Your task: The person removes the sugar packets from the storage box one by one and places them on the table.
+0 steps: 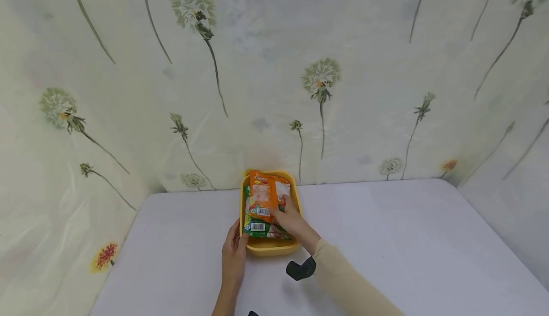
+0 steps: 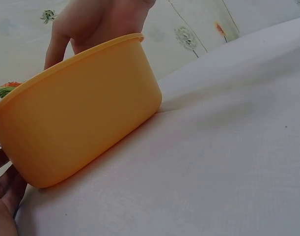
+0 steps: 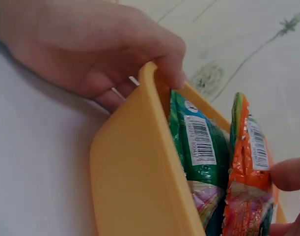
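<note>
A yellow plastic tub stands on the table with several printed snack packets inside. My left hand grips its left side near the front, the thumb over the rim and the fingers along the outer wall. Over the tub, my right hand holds an orange packet by its right side, thumb and fingers spread on it. A green packet lies under the orange one; its barcode shows in the right wrist view. Some of the right fingers are cut off in that view.
A white cloth covers the table. Behind it hangs a pale curtain printed with dandelions, close to the tub's far end. Black straps show at the right wrist.
</note>
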Action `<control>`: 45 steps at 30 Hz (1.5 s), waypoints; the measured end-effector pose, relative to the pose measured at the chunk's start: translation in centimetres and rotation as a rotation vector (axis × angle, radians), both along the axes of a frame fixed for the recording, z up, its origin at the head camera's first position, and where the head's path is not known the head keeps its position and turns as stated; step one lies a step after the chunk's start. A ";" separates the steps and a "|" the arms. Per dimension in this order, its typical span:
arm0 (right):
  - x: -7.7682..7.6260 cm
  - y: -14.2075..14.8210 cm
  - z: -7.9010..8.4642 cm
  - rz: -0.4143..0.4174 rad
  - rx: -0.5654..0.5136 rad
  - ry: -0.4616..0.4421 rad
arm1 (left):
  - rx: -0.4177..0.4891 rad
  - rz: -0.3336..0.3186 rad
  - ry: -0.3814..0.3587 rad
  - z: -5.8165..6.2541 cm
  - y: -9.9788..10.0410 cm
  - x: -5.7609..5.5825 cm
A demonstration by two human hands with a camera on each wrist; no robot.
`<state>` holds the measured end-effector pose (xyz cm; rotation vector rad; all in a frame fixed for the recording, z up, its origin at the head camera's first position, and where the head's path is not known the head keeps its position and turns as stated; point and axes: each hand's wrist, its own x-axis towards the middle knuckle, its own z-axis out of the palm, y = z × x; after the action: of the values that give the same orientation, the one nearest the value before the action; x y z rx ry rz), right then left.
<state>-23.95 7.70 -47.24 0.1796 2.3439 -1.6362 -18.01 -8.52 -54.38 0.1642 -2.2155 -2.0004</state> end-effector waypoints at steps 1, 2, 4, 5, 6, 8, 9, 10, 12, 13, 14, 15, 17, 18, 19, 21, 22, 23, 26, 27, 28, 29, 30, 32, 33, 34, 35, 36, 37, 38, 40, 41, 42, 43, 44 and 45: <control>-0.1 0.0 0.1 -0.009 -0.031 -0.010 | -0.002 0.004 0.001 -0.1 0.0 0.0; -0.2 0.0 0.1 -0.012 -0.036 -0.012 | -0.001 0.008 0.001 0.0 0.0 0.0; -0.3 0.0 0.2 -0.017 -0.045 -0.028 | -0.003 0.014 0.011 0.0 0.0 0.0; -0.4 0.0 0.3 -0.017 -0.040 -0.031 | -0.004 0.013 0.016 0.0 0.0 0.0; -0.4 0.1 0.3 -0.014 -0.027 -0.027 | -0.002 0.012 0.020 0.0 0.0 0.0; -0.3 0.1 0.3 -0.004 0.006 -0.010 | -0.002 0.004 0.030 0.0 0.0 -0.1; -0.3 0.1 0.3 -0.001 0.022 0.002 | -0.002 0.001 0.033 0.0 0.1 -0.1; -0.3 0.1 0.2 0.003 0.036 0.020 | -0.001 -0.004 0.036 0.1 0.1 -0.1; -0.2 -0.1 0.0 -0.002 0.057 0.056 | 0.003 -0.007 0.038 0.0 0.1 -0.1; -0.1 -0.2 -0.2 -0.005 0.063 0.076 | 0.004 -0.006 0.037 0.0 0.1 -0.1; 0.0 -0.3 -0.4 -0.009 0.072 0.099 | 0.006 -0.003 0.032 -0.1 0.0 -0.1; 0.1 -0.5 -0.6 -0.015 0.075 0.125 | 0.005 0.000 0.027 -0.1 0.0 0.0; 0.3 -0.7 -0.8 -0.029 0.089 0.183 | 0.002 0.008 0.021 -0.2 -0.1 0.0; 0.4 -0.8 -0.9 -0.035 0.101 0.212 | 0.001 0.013 0.016 -0.2 -0.1 0.0; 0.6 -0.9 -1.1 -0.042 0.107 0.239 | -0.003 0.018 0.017 -0.2 -0.1 0.0; 0.8 -1.2 -1.1 -0.057 0.127 0.275 | -0.014 0.029 0.016 -0.3 -0.1 0.0; 0.9 -1.2 -1.1 -0.066 0.136 0.293 | -0.023 0.035 0.018 -0.3 -0.1 0.0; 1.0 -1.3 -1.2 -0.071 0.142 0.312 | -0.028 0.041 0.018 -0.3 0.0 0.0; 1.3 -1.4 -1.1 -0.088 0.145 0.356 | -0.049 0.063 0.021 -0.3 0.1 -0.1; 1.4 -1.4 -1.1 -0.096 0.143 0.380 | -0.052 0.069 0.022 -0.3 0.2 -0.1; 1.5 -1.3 -1.1 -0.106 0.141 0.406 | -0.054 0.074 0.025 -0.2 0.2 -0.2; 1.5 -1.3 -1.0 -0.116 0.140 0.433 | -0.055 0.077 0.027 -0.2 0.3 -0.2; 1.5 -1.2 -1.0 -0.130 0.131 0.456 | -0.055 0.079 0.028 -0.2 0.3 -0.3; 1.5 -1.1 -0.9 -0.149 0.121 0.501 | -0.057 0.080 0.030 -0.1 0.3 -0.3; 1.4 -1.0 -0.9 -0.158 0.117 0.518 | -0.060 0.079 0.031 0.0 0.3 -0.4; 1.3 -0.9 -0.9 -0.161 0.111 0.532 | -0.062 0.078 0.035 0.0 0.3 -0.4; 1.2 -0.8 -0.9 -0.161 0.096 0.539 | -0.062 0.076 0.035 0.0 0.3 -0.4; 1.2 -0.8 -0.8 -0.161 0.078 0.538 | -0.063 0.075 0.033 0.1 0.3 -0.4; 1.1 -0.7 -0.8 -0.161 0.065 0.535 | -0.063 0.074 0.031 0.1 0.2 -0.5; 1.1 -0.6 -0.9 -0.161 0.048 0.527 | -0.062 0.072 0.028 0.1 0.2 -0.5; 1.1 -0.5 -1.0 -0.163 0.017 0.513 | -0.056 0.071 0.016 0.0 0.2 -0.5; 1.1 -0.5 -1.0 -0.165 0.000 0.506 | -0.055 0.069 0.013 0.0 0.2 -0.5; 1.1 -0.4 -1.1 -0.168 -0.011 0.500 | -0.052 0.068 0.007 -0.1 0.2 -0.5; 1.1 -0.4 -1.1 -0.170 -0.019 0.495 | -0.049 0.068 0.003 -0.2 0.1 -0.5; 1.1 -0.4 -1.2 -0.172 -0.029 0.491 | -0.046 0.067 0.001 -0.2 0.1 -0.5; 1.1 -0.4 -1.2 -0.175 -0.037 0.490 | -0.043 0.066 0.000 -0.3 0.1 -0.5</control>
<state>-22.82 7.32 -48.44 -0.0320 2.7100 -1.9904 -18.49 -8.45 -54.67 0.2288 -2.2211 -1.9177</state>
